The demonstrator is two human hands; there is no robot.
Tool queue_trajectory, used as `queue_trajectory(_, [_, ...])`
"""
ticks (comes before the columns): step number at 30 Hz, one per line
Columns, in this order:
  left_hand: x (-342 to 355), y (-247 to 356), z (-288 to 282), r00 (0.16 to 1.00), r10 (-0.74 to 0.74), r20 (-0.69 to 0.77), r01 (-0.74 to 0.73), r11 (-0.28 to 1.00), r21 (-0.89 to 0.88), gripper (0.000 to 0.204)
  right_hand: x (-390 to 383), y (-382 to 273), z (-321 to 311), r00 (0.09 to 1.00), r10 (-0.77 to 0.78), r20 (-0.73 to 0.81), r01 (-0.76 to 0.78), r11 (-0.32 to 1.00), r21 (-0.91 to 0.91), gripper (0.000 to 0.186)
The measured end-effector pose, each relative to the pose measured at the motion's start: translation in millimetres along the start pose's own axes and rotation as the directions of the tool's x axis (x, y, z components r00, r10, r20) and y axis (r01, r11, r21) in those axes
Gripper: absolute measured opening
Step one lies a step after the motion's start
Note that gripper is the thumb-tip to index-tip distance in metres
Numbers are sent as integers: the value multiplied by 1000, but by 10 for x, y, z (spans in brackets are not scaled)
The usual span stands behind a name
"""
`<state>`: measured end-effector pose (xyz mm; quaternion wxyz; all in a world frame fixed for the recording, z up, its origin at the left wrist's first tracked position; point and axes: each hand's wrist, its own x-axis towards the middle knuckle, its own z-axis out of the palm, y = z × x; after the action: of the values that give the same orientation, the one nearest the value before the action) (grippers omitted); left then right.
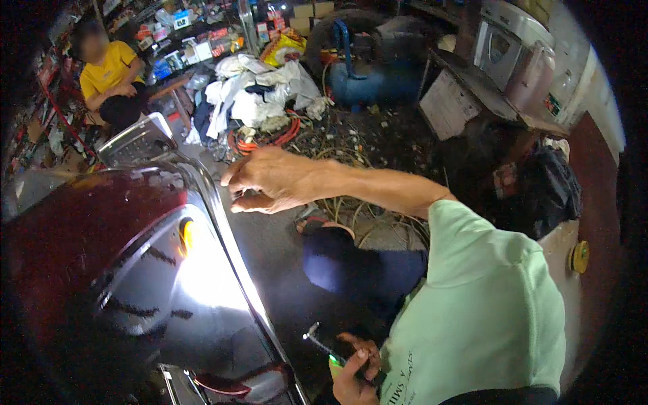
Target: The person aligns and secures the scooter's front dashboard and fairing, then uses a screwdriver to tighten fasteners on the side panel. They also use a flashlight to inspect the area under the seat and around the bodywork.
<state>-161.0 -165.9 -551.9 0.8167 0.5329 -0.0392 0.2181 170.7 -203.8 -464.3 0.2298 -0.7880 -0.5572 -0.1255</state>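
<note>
My right hand point(264, 181) reaches left at the end of a stretched arm, just off the chrome bar point(226, 229). Its fingers are bent, with the thumb apart from them, and I make out nothing held. Low in front of my mint green shirt, my left hand point(356, 378) is closed round a tool with a green handle point(324, 350) and a thin metal shaft ending in a crosswise head. Left of both hands stands a dark red vehicle body point(74, 229). Strong white glare and an orange glow point(187, 237) lie on its glossy dark panel, hiding detail.
Someone in a yellow top point(111, 71) sits at the back left. White cloths point(250, 94) are heaped by an orange hose point(290, 131). Behind lies a blue tank point(378, 84). Coiled cables point(361, 209) spread beyond my arm. At right are a table point(540, 123) and black bag point(550, 182).
</note>
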Motion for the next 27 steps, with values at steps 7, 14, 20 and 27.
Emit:
queue_trajectory(7, [576, -443, 26, 978, -207, 34, 206, 918, -339, 36, 646, 1005, 870, 776, 329, -538, 47, 821, 570, 21])
queue_trajectory(14, [1697, -846, 263, 867, -355, -350, 348, 934, -85, 35, 1162, 2258, 1682, 742, 650, -164, 65, 174, 983, 27])
queue_trajectory(20, [2746, -1273, 306, 693, -542, -474, 508, 835, -212, 34, 965, 3460, 2524, 636, 771, -43, -627, 548, 554, 33])
queue_trajectory(27, [4018, -1818, -91, 401, -715, -573, 505, 695, -512, 33, 754, 4746, 3363, 796, 581, 170, -554, 812, -184, 29])
